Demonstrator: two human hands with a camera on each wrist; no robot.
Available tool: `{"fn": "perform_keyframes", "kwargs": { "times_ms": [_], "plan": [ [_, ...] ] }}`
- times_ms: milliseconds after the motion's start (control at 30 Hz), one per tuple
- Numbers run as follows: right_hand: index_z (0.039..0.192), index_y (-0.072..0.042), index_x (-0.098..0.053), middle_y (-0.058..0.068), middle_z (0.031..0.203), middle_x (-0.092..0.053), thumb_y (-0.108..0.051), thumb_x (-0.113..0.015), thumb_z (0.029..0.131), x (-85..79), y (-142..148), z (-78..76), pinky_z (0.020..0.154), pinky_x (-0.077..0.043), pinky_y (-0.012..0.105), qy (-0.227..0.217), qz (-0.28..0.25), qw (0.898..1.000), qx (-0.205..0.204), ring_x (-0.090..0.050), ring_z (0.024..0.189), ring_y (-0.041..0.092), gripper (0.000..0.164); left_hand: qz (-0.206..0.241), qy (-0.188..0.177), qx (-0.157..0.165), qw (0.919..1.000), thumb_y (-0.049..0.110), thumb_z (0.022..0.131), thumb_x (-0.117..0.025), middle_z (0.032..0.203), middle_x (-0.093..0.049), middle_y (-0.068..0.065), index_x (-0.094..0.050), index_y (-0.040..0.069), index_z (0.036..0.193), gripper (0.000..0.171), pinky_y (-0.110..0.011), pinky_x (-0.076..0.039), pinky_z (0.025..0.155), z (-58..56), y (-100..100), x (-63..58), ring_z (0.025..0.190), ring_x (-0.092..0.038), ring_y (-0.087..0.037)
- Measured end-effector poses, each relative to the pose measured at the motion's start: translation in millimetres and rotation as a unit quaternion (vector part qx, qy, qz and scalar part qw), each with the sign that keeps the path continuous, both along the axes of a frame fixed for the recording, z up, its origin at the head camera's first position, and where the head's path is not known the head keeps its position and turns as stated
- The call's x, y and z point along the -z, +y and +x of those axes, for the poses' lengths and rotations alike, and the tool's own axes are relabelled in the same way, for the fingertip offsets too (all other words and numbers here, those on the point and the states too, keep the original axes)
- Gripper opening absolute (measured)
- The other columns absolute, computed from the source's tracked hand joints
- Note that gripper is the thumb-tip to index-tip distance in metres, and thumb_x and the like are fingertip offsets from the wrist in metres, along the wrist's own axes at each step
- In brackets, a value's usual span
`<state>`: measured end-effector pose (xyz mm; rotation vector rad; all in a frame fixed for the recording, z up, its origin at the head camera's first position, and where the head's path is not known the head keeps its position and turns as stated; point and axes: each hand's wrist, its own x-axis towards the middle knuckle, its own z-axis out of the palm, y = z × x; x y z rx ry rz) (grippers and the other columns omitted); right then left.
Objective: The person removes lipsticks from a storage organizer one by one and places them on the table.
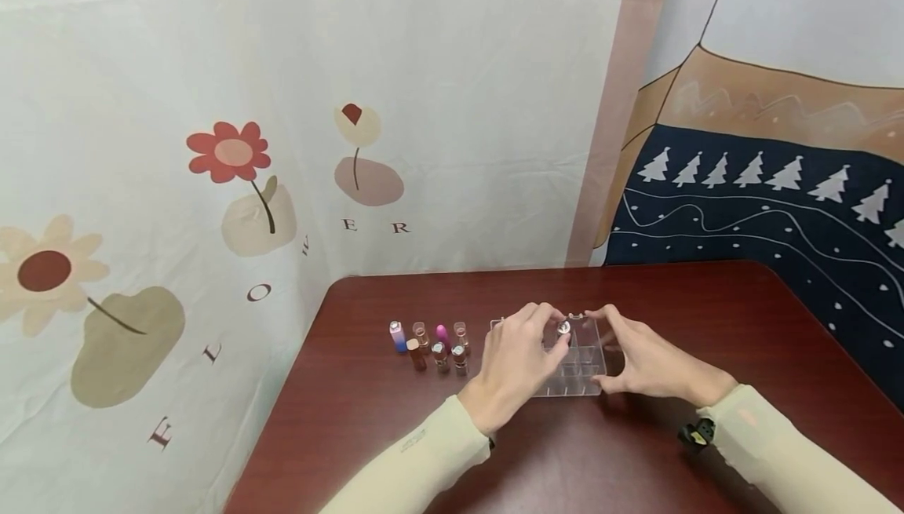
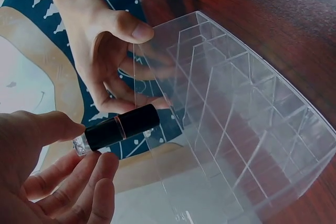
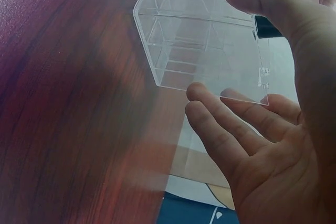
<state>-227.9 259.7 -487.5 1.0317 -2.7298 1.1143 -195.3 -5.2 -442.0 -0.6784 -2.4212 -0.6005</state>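
My left hand (image 1: pixel 518 353) pinches a lipstick tube (image 2: pixel 123 128) between thumb and fingers. The tube is black with a thin copper-coloured band, and its clear end lies in the grip. Its other end points toward the clear compartment organizer (image 2: pixel 247 114). In the head view, the lipstick's shiny end shows over the organizer, whose left part is hidden behind this hand. From the right, my right hand (image 1: pixel 646 357) holds the organizer's side, fingers at the far corner and thumb at the near one. The right wrist view shows those fingertips (image 3: pixel 197 90) at the clear wall.
Left of the organizer stand several other tubes: a pink-to-blue one (image 1: pixel 398 337), a brown one (image 1: pixel 417 355), a magenta one (image 1: pixel 442 335) and some with clear ends (image 1: pixel 461 360). The dark red table (image 1: pixel 367 451) meets a printed cloth (image 1: pixel 459 106) behind.
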Motion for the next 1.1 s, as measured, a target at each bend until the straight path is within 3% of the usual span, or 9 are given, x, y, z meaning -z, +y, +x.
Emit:
{"fn": "perform_keyframes", "kwargs": {
  "times_ms": [400,700,1100],
  "plan": [
    [0.154,-0.006,-0.046,0.017,0.139,-0.075,-0.017,-0.106,0.081,1.9,-0.2,2.6,0.096,-0.073,0.045,-0.005,0.003,1.000,0.006,-0.084,0.110,0.026,0.094,0.013,0.007,0.003,0.9999,0.025,0.099,-0.095,0.101,-0.086,0.007,-0.082,0.022,0.114,0.020,-0.026,-0.061,0.065,7.0,-11.4,2.7,0.074,-0.075,-0.010],
    [0.154,-0.006,-0.046,0.021,0.144,-0.073,-0.016,-0.105,0.080,4.8,-1.4,2.3,0.096,-0.073,0.043,-0.002,0.005,1.000,0.012,-0.084,0.110,0.025,0.095,0.020,0.036,0.000,0.9992,0.023,0.095,-0.097,0.093,-0.080,0.007,-0.085,0.021,0.113,0.022,-0.016,-0.048,0.059,6.9,-19.0,3.0,0.067,-0.062,-0.002],
    [0.155,-0.006,-0.046,0.020,0.145,-0.072,-0.017,-0.106,0.081,0.5,-2.3,2.7,0.097,-0.073,0.045,-0.007,0.005,1.000,0.011,-0.083,0.111,0.025,0.096,0.027,0.037,-0.002,0.9989,0.021,0.098,-0.095,0.094,-0.079,0.006,-0.085,0.020,0.114,0.019,-0.016,-0.051,0.060,7.5,-30.5,4.1,0.070,-0.067,-0.004]
  ]
}}
